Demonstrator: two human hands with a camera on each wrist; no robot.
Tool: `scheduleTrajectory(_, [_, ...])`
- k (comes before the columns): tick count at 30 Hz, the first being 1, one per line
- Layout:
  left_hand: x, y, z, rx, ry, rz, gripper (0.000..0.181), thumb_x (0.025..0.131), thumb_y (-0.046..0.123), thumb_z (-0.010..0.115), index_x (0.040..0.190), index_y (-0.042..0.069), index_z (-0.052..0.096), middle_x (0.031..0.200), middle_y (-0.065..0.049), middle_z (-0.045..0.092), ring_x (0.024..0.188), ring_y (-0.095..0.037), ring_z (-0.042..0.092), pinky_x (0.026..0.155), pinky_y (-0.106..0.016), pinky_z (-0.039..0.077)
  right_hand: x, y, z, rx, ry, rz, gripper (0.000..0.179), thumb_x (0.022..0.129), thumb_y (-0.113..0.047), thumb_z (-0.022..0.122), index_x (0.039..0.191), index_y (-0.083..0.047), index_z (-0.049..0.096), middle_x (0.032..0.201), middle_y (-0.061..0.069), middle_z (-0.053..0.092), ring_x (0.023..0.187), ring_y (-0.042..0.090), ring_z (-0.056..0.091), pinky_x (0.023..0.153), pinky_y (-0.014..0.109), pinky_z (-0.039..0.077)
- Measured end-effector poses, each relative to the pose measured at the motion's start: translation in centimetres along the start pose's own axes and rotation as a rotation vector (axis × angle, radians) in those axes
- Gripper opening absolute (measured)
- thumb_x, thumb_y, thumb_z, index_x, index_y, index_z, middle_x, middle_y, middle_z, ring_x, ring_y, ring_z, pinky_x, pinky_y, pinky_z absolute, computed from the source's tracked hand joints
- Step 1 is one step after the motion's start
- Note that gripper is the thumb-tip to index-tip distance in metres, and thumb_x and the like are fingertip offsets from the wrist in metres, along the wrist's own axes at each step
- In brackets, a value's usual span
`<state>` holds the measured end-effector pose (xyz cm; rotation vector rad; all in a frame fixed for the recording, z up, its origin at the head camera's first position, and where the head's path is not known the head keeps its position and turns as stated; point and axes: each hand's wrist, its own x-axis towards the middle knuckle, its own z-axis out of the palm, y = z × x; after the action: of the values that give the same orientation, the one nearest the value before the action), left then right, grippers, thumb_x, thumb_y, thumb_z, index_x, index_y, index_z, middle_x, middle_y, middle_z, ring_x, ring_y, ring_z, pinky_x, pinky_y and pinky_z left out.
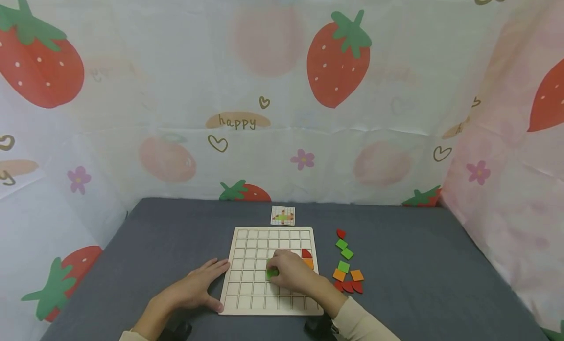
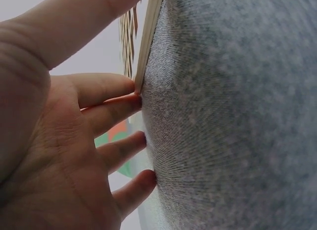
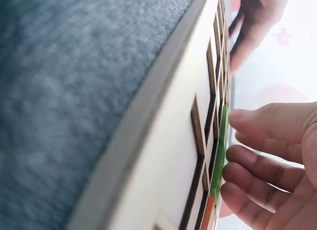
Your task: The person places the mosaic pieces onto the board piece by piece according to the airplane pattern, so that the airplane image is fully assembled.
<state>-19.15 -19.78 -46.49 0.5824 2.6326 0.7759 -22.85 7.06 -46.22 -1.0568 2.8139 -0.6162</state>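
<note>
Card (image 1: pixel 282 215) behind board (image 1: pixel 270 312) (tiles (image 1: pixel 347 253) right).

The left hand (image 1: pixel 194 284) lay with its thumb (image 1: pixel 213 303) spread wide from extended fingers (image 2: pixel 109 88); the right hand (image 1: pixel 292 271), its forearm (image 1: pixel 331 295) slanted inward, had its fingers loosely bent.

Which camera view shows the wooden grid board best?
Head view: it looks down on nearly the whole board, the right hand hiding some of it. The left wrist view catches only a thin strip; the right wrist view, a steeply slanted part.
</note>
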Motion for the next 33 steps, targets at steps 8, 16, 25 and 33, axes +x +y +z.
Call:
scheduleTrajectory(8, [-0.1,0.1,0.0,0.002,0.006,0.003,0.099,0.065,0.03,0.086,0.145,-0.004,0.039,0.153,-0.023,0.038,0.144,-0.05,0.023,0.105,-0.072,0.024,-0.5,0.8,-0.9,0.131,0.011,0.006,0.018,0.084,-0.013,0.072,0.1,-0.006,0.076,0.089,0.0,0.065,0.075,0.004,0.052,0.065,0.018,0.043])
scheduleTrajectory(16, [-0.2,0.2,-0.1,-0.01,0.0,-0.013,0.099,0.065,0.027,0.087,0.145,-0.004,0.04,0.153,-0.023,0.038,0.145,-0.049,0.022,0.107,-0.071,0.022,-1.3,2.5,-1.8,0.163,0.053,0.025,0.017,0.087,-0.015,0.07,0.101,-0.005,0.075,0.089,0.002,0.066,0.077,0.01,0.057,0.067,0.021,0.048])
scheduleTrajectory(25, [-0.4,0.0,-0.2,-0.017,0.009,-0.003,0.1,0.064,0.028,0.087,0.146,-0.004,0.039,0.154,-0.023,0.036,0.145,-0.05,0.02,0.107,-0.072,0.021,-2.7,4.5,-3.2,0.168,0.159,0.112,0.019,0.088,-0.013,0.067,0.104,-0.004,0.074,0.09,0.002,0.065,0.078,0.012,0.055,0.067,0.025,0.047])
scheduleTrajectory(33, [-0.2,0.0,0.0,-0.026,0.003,-0.005,0.099,0.065,0.029,0.087,0.146,-0.003,0.039,0.154,-0.022,0.036,0.145,-0.049,0.02,0.107,-0.071,0.021,-4.1,7.4,-4.3,0.176,0.2,0.201,0.017,0.088,-0.011,0.069,0.103,-0.003,0.073,0.092,0.002,0.065,0.081,0.011,0.058,0.068,0.022,0.05])
